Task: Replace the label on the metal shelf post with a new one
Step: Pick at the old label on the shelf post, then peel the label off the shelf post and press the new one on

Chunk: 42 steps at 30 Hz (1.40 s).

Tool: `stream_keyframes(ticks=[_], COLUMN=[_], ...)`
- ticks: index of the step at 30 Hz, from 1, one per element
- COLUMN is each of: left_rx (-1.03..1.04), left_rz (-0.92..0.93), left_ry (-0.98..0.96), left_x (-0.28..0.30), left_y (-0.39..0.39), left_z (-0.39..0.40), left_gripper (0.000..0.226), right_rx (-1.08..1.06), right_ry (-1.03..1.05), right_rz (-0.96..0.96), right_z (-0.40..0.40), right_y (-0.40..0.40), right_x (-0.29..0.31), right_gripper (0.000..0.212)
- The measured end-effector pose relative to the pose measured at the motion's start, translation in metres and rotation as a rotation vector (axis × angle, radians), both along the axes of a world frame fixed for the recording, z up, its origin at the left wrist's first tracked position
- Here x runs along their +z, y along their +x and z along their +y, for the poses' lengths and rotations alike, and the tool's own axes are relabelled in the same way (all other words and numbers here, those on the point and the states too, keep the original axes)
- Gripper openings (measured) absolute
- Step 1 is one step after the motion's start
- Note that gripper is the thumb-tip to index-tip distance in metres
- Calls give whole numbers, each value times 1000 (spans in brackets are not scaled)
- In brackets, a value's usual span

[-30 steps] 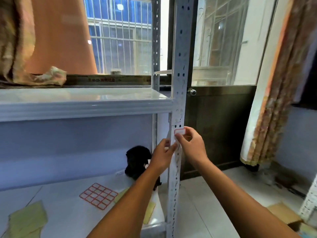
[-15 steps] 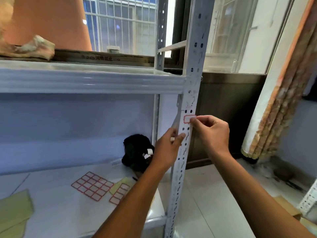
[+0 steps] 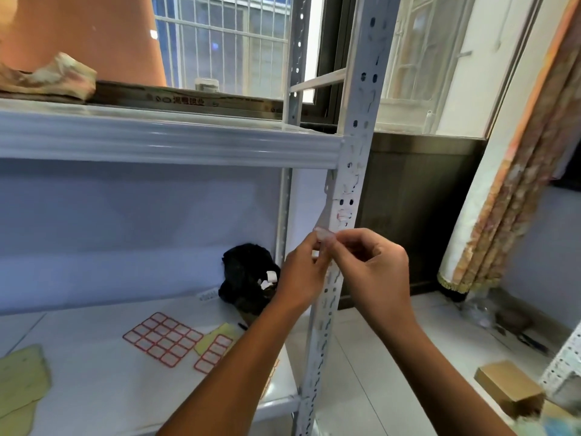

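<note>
Head view: your left hand [image 3: 301,275] and right hand [image 3: 371,272] have fingers pinched shut on a small peeled label [image 3: 323,237], against the shelf post [image 3: 349,171]. Torn residue [image 3: 344,214] sits just above; it could spoil adhesion. Label may curl onto itself. Sticker sheets [image 3: 163,338] lie near the lower shelf's front edge, black bundle [image 3: 248,275] behind.
</note>
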<state>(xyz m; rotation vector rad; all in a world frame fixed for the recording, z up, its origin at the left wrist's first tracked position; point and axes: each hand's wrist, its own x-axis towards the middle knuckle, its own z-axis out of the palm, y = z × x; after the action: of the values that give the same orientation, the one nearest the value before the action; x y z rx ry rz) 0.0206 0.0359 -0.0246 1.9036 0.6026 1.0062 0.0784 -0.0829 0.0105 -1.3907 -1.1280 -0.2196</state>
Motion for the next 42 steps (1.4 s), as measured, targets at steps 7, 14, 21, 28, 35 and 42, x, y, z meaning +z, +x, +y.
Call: stream_keyframes(ticks=[7,14,21,28,35,42], left_rx=[21,-109,181,208,181,155], left_rz=[26,140,257,287,335,375], left_ry=[-9,-167,-198,-287,-510,-503], left_x=[2,-49,-116,-119,-119,-113], left_y=[1,-54,-123,-130,-130,-121], left_z=[0,3,5,39,74,72], left_gripper=[34,45,24,19,36,47], right_rx=[123,273,282,32,-274,-332], right_ry=[23,-35,-147,-148,-286,-637], right_rz=[421,750,984,963,635,294], right_z=[-2,0,60,156,271,303], right_y=[4,-23,-70,-60,-6,19], right_x=[-26,-76,-134,-160,-161,-174], right_gripper=[15,15,15,11,17,26])
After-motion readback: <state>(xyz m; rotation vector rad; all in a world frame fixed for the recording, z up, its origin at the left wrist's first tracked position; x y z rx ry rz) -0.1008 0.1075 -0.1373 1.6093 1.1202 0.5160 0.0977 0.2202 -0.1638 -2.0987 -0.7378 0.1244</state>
